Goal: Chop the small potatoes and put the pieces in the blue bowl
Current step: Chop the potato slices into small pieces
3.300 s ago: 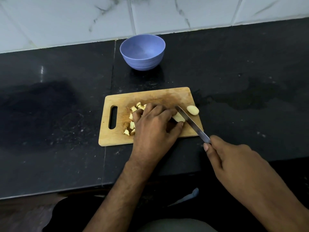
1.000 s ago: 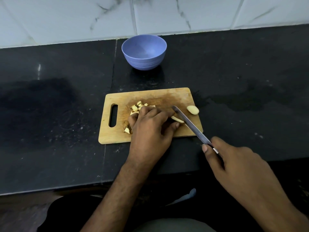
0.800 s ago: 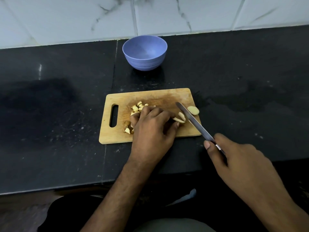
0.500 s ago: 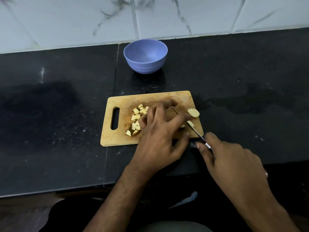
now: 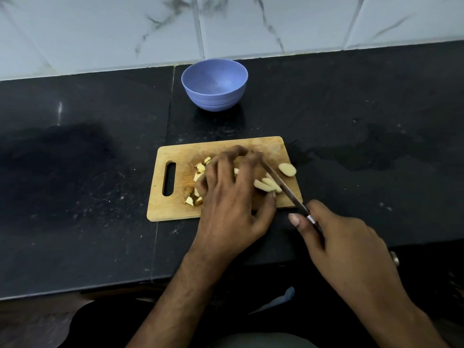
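My right hand (image 5: 349, 249) gripped the steel knife (image 5: 283, 184); pale potato strips (image 5: 267, 185) lay just left of its blade, under my left hand's (image 5: 231, 204) spread, relaxed fingers.

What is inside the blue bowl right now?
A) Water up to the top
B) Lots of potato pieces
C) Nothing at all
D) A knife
C: the blue bowl shows only its bare inside, while the chopped potato pieces all lie on the cutting board and the knife is in the right hand.
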A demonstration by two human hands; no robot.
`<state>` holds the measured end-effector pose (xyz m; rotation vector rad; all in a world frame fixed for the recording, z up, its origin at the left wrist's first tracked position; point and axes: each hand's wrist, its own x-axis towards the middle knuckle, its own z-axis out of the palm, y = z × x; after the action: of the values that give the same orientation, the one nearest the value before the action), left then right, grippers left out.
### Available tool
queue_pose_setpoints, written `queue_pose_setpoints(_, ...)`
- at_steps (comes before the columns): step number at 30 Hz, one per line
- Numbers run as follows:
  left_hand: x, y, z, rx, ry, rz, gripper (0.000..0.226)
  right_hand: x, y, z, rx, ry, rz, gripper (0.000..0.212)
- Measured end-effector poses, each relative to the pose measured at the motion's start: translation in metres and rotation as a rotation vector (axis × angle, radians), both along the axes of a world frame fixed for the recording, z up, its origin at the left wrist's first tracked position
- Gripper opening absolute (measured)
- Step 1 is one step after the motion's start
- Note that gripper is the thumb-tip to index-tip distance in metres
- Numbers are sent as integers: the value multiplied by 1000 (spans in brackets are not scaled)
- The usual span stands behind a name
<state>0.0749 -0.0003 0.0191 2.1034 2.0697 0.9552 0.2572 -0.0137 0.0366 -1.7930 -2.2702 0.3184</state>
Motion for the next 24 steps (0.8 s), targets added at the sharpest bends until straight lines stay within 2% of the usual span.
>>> queue_pose_setpoints(3, -2, 1, -3, 5, -88, 102, 60, 7, 3, 2, -20, 91, -5, 38)
queue_pose_setpoints(7, 5, 7, -6, -71, 23, 89, 49, 10, 7, 2, -32, 114, 10, 39)
queue_pose_setpoints(10, 5, 7, -5, -82, -24, 53, 41, 9, 7, 0, -39, 63, 20, 37)
queue_pose_setpoints(19, -6, 0, -4, -84, -135, 25, 50, -2, -6, 6, -103, 23, 71, 35)
queue_pose_setpoints(24, -8, 0, -6, -30, -161, 63, 43, -11, -20, 10, -139, 0, 47, 32)
